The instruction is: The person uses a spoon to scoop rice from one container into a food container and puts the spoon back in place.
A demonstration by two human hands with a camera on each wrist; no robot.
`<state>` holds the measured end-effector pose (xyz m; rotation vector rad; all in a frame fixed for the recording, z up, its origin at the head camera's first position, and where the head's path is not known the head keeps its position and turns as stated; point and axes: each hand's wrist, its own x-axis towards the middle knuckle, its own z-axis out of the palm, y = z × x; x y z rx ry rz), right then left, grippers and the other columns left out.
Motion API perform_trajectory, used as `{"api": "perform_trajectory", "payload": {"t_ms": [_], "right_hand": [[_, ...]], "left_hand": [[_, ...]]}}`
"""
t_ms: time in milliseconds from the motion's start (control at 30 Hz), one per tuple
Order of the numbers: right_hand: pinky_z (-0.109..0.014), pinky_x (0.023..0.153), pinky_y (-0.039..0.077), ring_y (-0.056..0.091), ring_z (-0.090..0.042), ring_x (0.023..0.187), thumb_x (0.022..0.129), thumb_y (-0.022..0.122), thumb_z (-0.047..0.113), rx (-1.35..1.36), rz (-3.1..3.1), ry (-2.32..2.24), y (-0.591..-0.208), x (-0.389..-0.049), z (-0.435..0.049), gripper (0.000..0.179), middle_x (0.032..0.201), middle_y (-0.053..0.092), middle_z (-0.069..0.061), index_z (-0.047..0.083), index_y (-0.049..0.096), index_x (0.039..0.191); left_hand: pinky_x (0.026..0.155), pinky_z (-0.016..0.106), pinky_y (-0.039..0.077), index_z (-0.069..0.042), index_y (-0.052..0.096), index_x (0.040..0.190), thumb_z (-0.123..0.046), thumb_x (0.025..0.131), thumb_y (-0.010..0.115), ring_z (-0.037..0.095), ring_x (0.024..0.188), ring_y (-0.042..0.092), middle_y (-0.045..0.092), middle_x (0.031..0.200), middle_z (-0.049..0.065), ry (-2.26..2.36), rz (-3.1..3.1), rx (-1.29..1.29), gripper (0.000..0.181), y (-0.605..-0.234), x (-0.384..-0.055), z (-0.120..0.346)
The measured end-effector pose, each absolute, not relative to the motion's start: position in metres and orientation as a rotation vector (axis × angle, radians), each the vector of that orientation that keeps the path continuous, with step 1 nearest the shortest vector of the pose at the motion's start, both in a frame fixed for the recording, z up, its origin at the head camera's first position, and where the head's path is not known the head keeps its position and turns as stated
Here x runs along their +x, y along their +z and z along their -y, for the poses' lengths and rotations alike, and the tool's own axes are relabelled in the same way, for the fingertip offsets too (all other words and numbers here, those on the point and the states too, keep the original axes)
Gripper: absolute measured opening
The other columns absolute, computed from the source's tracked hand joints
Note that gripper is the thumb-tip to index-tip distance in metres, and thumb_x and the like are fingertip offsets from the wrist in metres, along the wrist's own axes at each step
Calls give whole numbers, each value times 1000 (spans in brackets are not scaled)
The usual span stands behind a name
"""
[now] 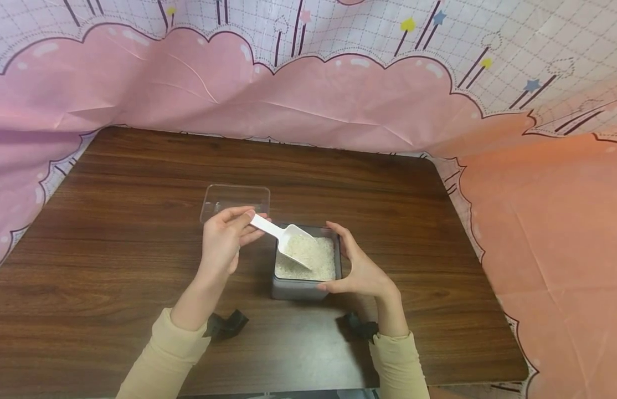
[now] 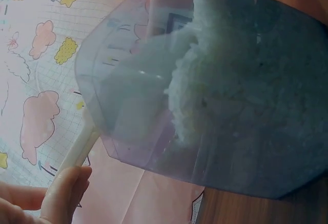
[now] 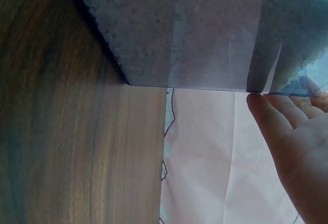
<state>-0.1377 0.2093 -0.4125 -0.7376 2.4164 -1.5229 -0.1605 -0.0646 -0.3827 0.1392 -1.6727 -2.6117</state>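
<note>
A white scoop [image 1: 288, 238] has its handle pinched between the thumb and fingers of my left hand [image 1: 222, 239]. Its bowl, with white rice in it, dips into the rice [image 1: 318, 257] filling a grey see-through container [image 1: 301, 289]. My right hand [image 1: 363, 271] grips that container from the right, thumb at the near rim and fingers at the far rim. In the left wrist view the scoop's handle [image 2: 79, 149] crosses in front of the container wall [image 2: 128, 144]. The right wrist view has the container [image 3: 174, 39] standing on the table, fingers [image 3: 279, 119] at its upper edge.
A clear plastic lid [image 1: 236, 191] lies on the brown wooden table [image 1: 139, 221], just behind my left hand. Dark straps [image 1: 229, 324] hang by both wrists. A patterned pink cloth [image 1: 288, 100] rises behind the table's far edge and along its right side.
</note>
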Motion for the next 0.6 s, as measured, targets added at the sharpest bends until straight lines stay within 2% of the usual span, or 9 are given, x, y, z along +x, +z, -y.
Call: {"api": "perform_trajectory", "payload": {"t_ms": [233, 500, 600], "right_hand": [[-65, 117, 18, 13, -27, 147, 68, 90, 18, -719, -2426, -1508, -412, -138, -210, 112, 157, 23, -6, 22, 17, 153], [-62, 119, 17, 14, -25, 147, 68, 90, 18, -711, -2430, -1505, -411, -137, -209, 112, 157, 23, -7, 18, 17, 153], [-62, 119, 17, 15, -25, 147, 68, 90, 18, -707, -2434, -1506, -412, -137, -208, 112, 157, 23, -8, 18, 18, 153]], "left_hand": [[82, 36, 61, 18, 54, 112, 8, 96, 52, 25, 87, 73, 68, 95, 18, -2727, 1578, 183, 18, -383, -161, 66], [82, 36, 60, 21, 52, 115, 8, 97, 52, 26, 87, 73, 62, 106, 30, -2685, 1572, 174, 22, -383, -163, 65], [82, 35, 60, 20, 51, 115, 8, 97, 51, 25, 86, 73, 61, 108, 31, -2688, 1574, 174, 22, -382, -163, 66]]}}
